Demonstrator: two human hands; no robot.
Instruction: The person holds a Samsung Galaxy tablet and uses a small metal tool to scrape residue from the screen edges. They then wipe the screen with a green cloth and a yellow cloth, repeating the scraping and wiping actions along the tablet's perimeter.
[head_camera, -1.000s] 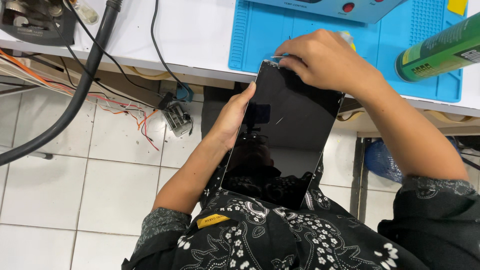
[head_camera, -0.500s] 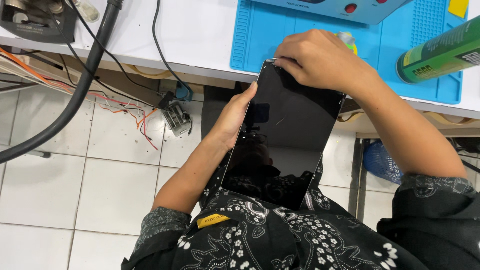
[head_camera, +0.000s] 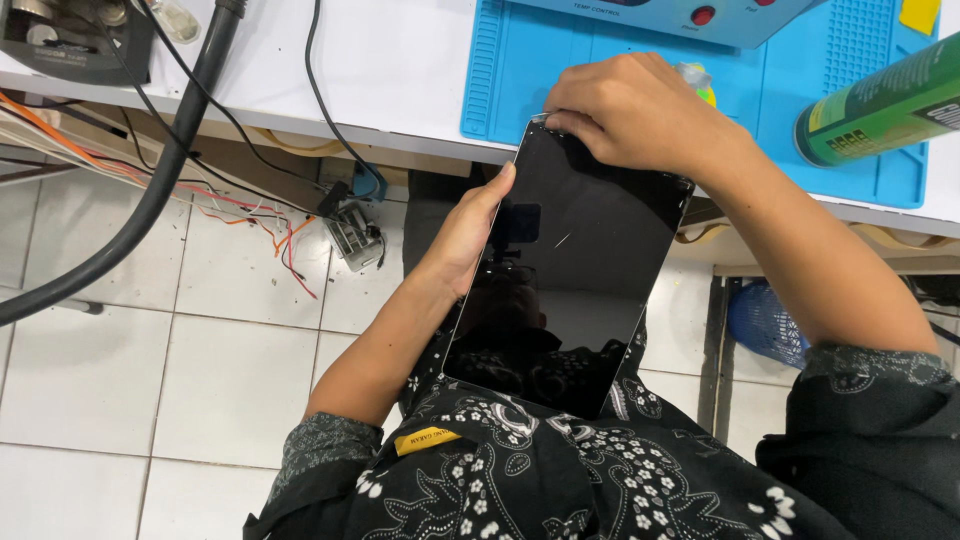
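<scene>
Currently the left hand (head_camera: 468, 235) cups the tablet's (head_camera: 560, 290) left edge, fingers wrapped behind, thumb along the rim. Right hand (head_camera: 635, 110) is curled nearly closed over the top edge, fingertips pressing at the upper left corner. Tablet is tilted, dark screen up, lower end over the lap, top near the blue mat (head_camera: 620, 75).
</scene>
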